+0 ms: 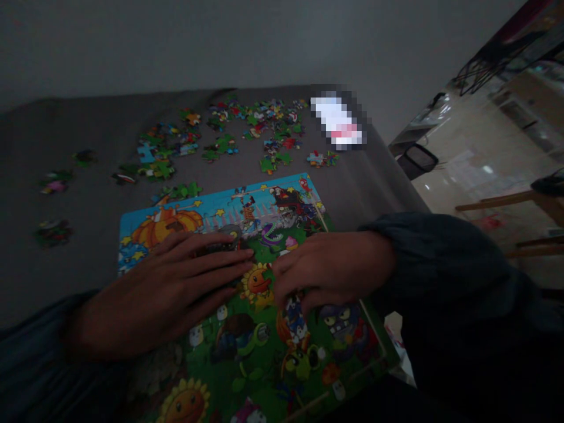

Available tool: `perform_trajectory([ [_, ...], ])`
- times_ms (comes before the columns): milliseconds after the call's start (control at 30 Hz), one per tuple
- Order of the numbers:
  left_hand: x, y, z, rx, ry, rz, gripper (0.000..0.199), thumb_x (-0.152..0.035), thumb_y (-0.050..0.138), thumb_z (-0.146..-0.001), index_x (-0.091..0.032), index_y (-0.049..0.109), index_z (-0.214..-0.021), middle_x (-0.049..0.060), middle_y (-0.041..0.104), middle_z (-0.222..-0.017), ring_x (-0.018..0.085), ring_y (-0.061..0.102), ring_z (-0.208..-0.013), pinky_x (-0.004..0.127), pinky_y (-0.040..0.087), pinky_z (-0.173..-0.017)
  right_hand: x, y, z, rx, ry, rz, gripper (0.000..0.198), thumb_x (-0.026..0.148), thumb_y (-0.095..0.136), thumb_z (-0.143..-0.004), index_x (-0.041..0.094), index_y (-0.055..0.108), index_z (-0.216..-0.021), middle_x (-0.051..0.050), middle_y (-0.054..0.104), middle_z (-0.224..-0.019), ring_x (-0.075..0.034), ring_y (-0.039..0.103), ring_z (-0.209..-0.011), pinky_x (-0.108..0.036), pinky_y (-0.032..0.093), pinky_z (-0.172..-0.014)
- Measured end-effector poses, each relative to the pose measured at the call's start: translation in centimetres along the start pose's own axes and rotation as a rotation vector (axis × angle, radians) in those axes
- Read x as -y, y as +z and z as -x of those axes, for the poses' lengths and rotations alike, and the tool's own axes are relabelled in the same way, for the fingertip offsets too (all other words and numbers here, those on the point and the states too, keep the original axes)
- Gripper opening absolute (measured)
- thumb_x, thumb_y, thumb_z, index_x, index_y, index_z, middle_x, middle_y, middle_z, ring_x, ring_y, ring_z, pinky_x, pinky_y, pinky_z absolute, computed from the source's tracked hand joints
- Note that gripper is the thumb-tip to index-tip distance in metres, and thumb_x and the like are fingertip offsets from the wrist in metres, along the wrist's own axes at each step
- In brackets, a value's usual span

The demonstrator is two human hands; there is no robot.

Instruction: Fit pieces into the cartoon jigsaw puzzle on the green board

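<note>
A colourful cartoon jigsaw puzzle board [264, 364] lies on a grey table [88, 205] right in front of me. My left hand [171, 288] rests flat on the board's left half, fingers stretched out toward the middle. My right hand [326, 270] presses its curled fingertips down on a puzzle piece [294, 320] near the board's centre. Both arms wear dark sleeves. Several loose puzzle pieces [247, 129] are scattered across the far part of the table.
A blurred white object [338, 120] lies at the table's far right corner. Beyond the right edge is a shiny floor [476, 170] with wooden furniture legs [497, 201] and a dark bin [418, 158]. A grey wall stands behind the table.
</note>
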State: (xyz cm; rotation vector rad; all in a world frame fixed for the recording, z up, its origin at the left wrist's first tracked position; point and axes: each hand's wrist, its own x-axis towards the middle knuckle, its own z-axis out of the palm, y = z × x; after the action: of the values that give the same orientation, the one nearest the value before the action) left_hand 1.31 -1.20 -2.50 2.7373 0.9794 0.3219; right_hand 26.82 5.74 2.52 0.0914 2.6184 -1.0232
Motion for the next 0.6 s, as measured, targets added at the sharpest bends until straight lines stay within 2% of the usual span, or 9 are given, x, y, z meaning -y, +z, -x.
perform_trajectory([
  [100, 0.0, 0.0, 0.0, -0.002, 0.012, 0.002, 0.054, -0.035, 0.051, -0.092, -0.037, 0.036, -0.144, -0.007, 0.054, -0.138, 0.026, 0.044, -0.129, 0.044, 0.037, -0.102, 0.2, -0.1, 0.1, -0.048, -0.041, -0.157, 0.01, 0.017, 0.061, -0.088, 0.015, 0.065, -0.097, -0.003, 0.069, -0.096, -0.013, 0.062, -0.087, -0.025, 0.043, -0.079],
  [200, 0.0, 0.0, 0.0, -0.002, 0.011, 0.011, 0.054, -0.035, 0.052, -0.092, -0.036, 0.037, -0.144, -0.006, 0.054, -0.137, 0.026, 0.044, -0.129, 0.045, 0.037, -0.102, 0.8, 0.1, -0.1, -0.049, -0.084, -0.294, 0.018, 0.013, 0.056, -0.09, 0.016, 0.063, -0.107, -0.004, 0.069, -0.104, -0.012, 0.063, -0.092, -0.022, 0.043, -0.081],
  [300, 0.1, 0.1, 0.0, -0.009, 0.011, 0.014, 0.054, -0.035, 0.053, -0.092, -0.035, 0.037, -0.144, -0.005, 0.054, -0.137, 0.026, 0.044, -0.129, 0.044, 0.037, -0.102, 1.2, 0.6, -0.4, -0.009, -0.12, -0.308, 0.028, 0.007, 0.051, -0.089, 0.015, 0.062, -0.114, -0.006, 0.068, -0.108, -0.012, 0.062, -0.093, -0.021, 0.044, -0.081],
  [367, 0.0, 0.1, 0.0, -0.014, 0.013, 0.014, 0.054, -0.035, 0.053, -0.092, -0.035, 0.037, -0.144, -0.005, 0.055, -0.137, 0.026, 0.044, -0.129, 0.044, 0.036, -0.102, 1.3, 0.8, -0.5, -0.039, -0.091, -0.31, 0.026, 0.007, 0.053, -0.087, 0.013, 0.064, -0.109, -0.005, 0.069, -0.102, -0.011, 0.062, -0.087, -0.02, 0.044, -0.078],
  [500, 0.0, 0.0, 0.1, 0.005, 0.005, 0.021, 0.055, -0.035, 0.053, -0.092, -0.036, 0.036, -0.144, -0.005, 0.054, -0.137, 0.026, 0.043, -0.13, 0.044, 0.036, -0.103, 1.2, 1.0, -0.7, -0.125, 0.051, -0.334, 0.013, 0.01, 0.059, -0.081, 0.013, 0.064, -0.093, -0.002, 0.069, -0.089, -0.01, 0.061, -0.077, -0.02, 0.044, -0.073],
  [600, 0.0, 0.0, 0.1, -0.001, 0.006, 0.027, 0.055, -0.034, 0.052, -0.092, -0.036, 0.035, -0.144, -0.005, 0.055, -0.137, 0.026, 0.043, -0.13, 0.044, 0.035, -0.104, 1.0, 0.9, -0.8, -0.11, 0.031, -0.34, 0.005, 0.013, 0.062, -0.084, 0.012, 0.066, -0.087, -0.003, 0.069, -0.089, -0.011, 0.062, -0.083, -0.021, 0.044, -0.079],
])
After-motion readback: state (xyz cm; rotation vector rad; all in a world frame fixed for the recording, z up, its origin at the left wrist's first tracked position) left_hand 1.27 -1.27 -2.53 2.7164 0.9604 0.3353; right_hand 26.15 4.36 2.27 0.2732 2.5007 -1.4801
